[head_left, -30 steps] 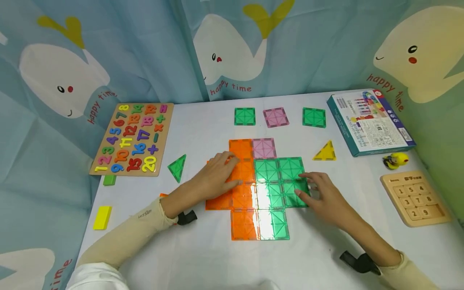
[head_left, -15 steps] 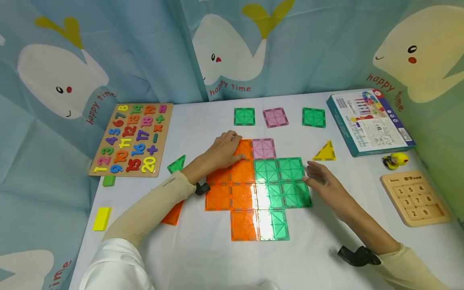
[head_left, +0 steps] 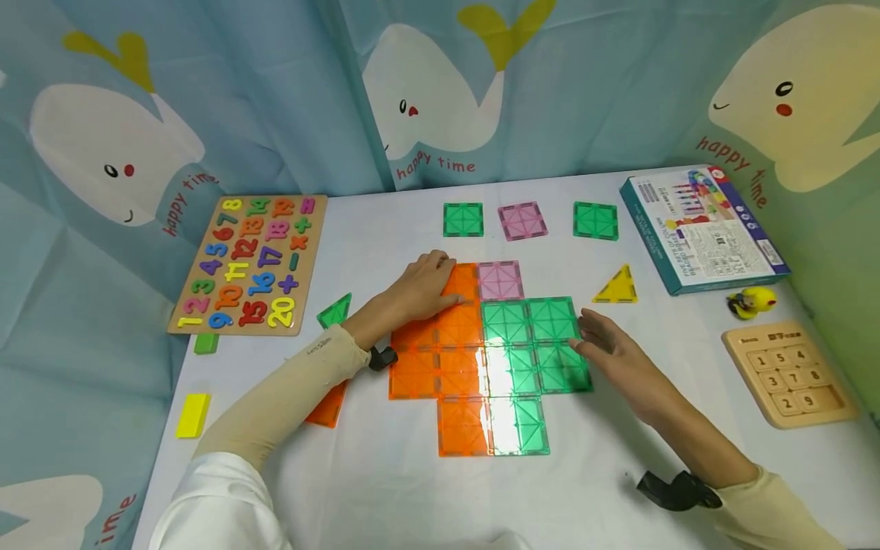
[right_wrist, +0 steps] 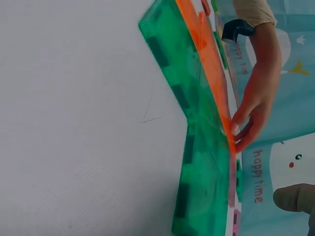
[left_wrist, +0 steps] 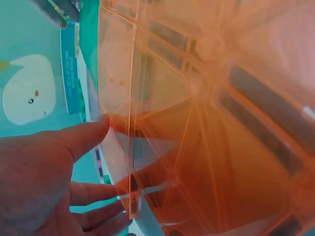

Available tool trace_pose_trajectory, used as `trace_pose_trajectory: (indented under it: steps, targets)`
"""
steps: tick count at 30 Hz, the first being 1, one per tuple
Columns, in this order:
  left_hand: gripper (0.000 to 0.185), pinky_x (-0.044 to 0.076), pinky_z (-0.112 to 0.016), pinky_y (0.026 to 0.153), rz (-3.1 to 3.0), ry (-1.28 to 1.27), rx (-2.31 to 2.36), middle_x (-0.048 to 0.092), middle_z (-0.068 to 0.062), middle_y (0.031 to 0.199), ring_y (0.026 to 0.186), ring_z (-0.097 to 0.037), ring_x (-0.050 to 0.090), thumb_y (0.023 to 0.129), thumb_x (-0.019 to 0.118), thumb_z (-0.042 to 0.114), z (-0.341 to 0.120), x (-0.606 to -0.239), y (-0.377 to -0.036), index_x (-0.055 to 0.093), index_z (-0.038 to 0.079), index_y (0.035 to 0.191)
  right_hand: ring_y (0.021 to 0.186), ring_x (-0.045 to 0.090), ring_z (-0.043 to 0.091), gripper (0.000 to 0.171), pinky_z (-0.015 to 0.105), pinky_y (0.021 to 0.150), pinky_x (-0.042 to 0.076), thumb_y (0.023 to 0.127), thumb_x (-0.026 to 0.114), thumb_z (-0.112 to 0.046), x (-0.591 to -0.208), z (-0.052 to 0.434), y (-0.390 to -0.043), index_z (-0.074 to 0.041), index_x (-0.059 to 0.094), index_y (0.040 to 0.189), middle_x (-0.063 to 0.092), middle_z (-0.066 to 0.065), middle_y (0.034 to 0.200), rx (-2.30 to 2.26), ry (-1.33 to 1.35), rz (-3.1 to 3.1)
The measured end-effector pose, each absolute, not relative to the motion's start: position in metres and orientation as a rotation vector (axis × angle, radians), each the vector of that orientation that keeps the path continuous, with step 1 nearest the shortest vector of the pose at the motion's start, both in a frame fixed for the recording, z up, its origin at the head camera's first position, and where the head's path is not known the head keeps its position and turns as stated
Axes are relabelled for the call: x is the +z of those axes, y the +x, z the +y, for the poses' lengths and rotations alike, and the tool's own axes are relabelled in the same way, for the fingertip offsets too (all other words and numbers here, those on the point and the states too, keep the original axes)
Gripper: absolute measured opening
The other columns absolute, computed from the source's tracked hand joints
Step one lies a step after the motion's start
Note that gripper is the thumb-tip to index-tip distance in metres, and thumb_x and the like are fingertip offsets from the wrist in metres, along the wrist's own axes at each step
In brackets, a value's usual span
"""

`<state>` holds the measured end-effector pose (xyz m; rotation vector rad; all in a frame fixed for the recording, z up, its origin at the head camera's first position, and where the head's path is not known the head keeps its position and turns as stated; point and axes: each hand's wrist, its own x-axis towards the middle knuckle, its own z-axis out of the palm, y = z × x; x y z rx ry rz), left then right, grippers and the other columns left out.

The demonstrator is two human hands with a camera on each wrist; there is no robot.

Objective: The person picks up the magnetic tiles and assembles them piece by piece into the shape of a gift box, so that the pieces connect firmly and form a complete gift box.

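Observation:
Flat on the white table lies a joined layout of see-through magnetic tiles, with orange tiles (head_left: 462,428) on the left, green tiles (head_left: 506,324) on the right and a pink tile (head_left: 500,280) at the top. My left hand (head_left: 419,289) pinches the topmost orange tile (head_left: 464,279) at its left side. In the left wrist view its thumb (left_wrist: 91,135) meets the tile's edge, with other fingers lower along it. My right hand (head_left: 622,359) sits beside the layout's right edge, fingers relaxed, fingertips near the green tiles. Its thumb (right_wrist: 295,197) shows in the right wrist view.
Loose green (head_left: 464,220) and pink squares (head_left: 522,221) lie at the back. A yellow triangle (head_left: 618,286), boxed set (head_left: 704,229), duck toy (head_left: 752,302) and wooden number puzzle (head_left: 789,374) are right; a number board (head_left: 247,266), green triangle (head_left: 335,311) and orange piece (head_left: 327,405) left.
My left hand has moved up the layout to the topmost orange tile, then stayed there. My right hand has drawn back right from over the green tiles to their edge.

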<state>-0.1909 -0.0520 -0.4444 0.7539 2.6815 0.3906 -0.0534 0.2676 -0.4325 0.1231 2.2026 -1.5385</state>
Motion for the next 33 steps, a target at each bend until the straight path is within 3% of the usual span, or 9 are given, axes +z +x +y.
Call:
trace_pose_trajectory:
  steps: [6, 14, 22, 25, 26, 28, 31, 33]
  targets:
    - [0.082, 0.036, -0.048, 0.122, 2.683, 0.726, 0.404, 0.032, -0.020, 0.163, 0.147, -0.036, 0.036, 0.105, 0.063, 0.047, -0.054, -0.446, -0.192, 0.034, -0.003, 0.162, 0.159, 0.008, 0.052, 0.084, 0.075, 0.122, 0.014, 0.111, 0.054, -0.031, -0.431, 0.267, -0.055, -0.005, -0.001, 0.169, 0.005, 0.028, 0.174, -1.549, 0.116, 2.173]
    - [0.073, 0.036, -0.049, 0.120, 2.690, 0.726, 0.447, 0.035, -0.020, 0.159, 0.142, -0.036, 0.039, 0.103, 0.067, 0.045, -0.052, -0.449, -0.196, 0.041, -0.001, 0.154, 0.160, -0.001, 0.049, 0.084, 0.071, 0.125, 0.000, 0.113, 0.050, -0.029, -0.429, 0.269, -0.058, -0.007, -0.008, 0.169, -0.008, 0.025, 0.175, -1.692, 0.158, 2.003]
    - [0.072, 0.041, -0.045, 0.108, 2.706, 0.744, 0.466, 0.042, -0.019, 0.147, 0.126, -0.033, 0.044, 0.100, 0.071, 0.044, -0.053, -0.450, -0.197, 0.041, 0.000, 0.149, 0.159, 0.006, 0.049, 0.082, 0.070, 0.125, 0.003, 0.113, 0.050, -0.030, -0.423, 0.269, -0.057, -0.009, -0.006, 0.169, -0.001, 0.025, 0.174, -1.729, 0.149, 2.019]
    - [0.069, 0.042, -0.043, 0.101, 2.739, 0.758, 0.503, 0.046, -0.017, 0.139, 0.118, -0.032, 0.045, 0.099, 0.073, 0.043, -0.054, -0.449, -0.195, 0.040, 0.002, 0.144, 0.158, 0.012, 0.048, 0.081, 0.070, 0.125, 0.010, 0.113, 0.052, -0.031, -0.421, 0.267, -0.058, -0.008, -0.001, 0.170, 0.006, 0.025, 0.174, -1.691, 0.138, 2.089]
    - [0.068, 0.042, -0.043, 0.099, 2.754, 0.766, 0.515, 0.048, -0.017, 0.135, 0.116, -0.032, 0.046, 0.098, 0.074, 0.043, -0.054, -0.449, -0.194, 0.041, 0.003, 0.142, 0.158, 0.015, 0.047, 0.081, 0.068, 0.126, 0.013, 0.113, 0.052, -0.031, -0.420, 0.265, -0.059, -0.008, 0.001, 0.170, 0.009, 0.024, 0.174, -1.667, 0.138, 2.121]
    - [0.065, 0.043, -0.043, 0.097, 2.781, 0.788, 0.535, 0.051, -0.016, 0.130, 0.113, -0.032, 0.048, 0.098, 0.075, 0.040, -0.055, -0.448, -0.193, 0.040, 0.004, 0.140, 0.156, 0.021, 0.045, 0.079, 0.051, 0.127, 0.029, 0.112, 0.053, -0.032, -0.420, 0.262, -0.062, -0.008, 0.006, 0.170, 0.016, 0.023, 0.173, -1.600, 0.136, 2.199]
    - [0.058, 0.045, -0.044, 0.096, 2.815, 0.826, 0.551, 0.055, -0.013, 0.122, 0.110, -0.032, 0.051, 0.099, 0.075, 0.034, -0.056, -0.446, -0.192, 0.041, 0.006, 0.138, 0.152, 0.030, 0.042, 0.075, 0.022, 0.111, 0.044, 0.112, 0.053, -0.031, -0.420, 0.256, -0.066, -0.008, 0.012, 0.170, 0.026, 0.023, 0.170, -1.530, 0.121, 2.282]
    - [0.051, 0.046, -0.044, 0.097, 2.831, 0.855, 0.559, 0.058, -0.012, 0.119, 0.109, -0.031, 0.054, 0.102, 0.073, 0.028, -0.056, -0.445, -0.192, 0.042, 0.007, 0.137, 0.150, 0.034, 0.041, 0.072, 0.018, 0.105, 0.047, 0.113, 0.052, -0.030, -0.421, 0.253, -0.068, -0.006, 0.015, 0.169, 0.030, 0.025, 0.167, -1.505, 0.093, 2.315]
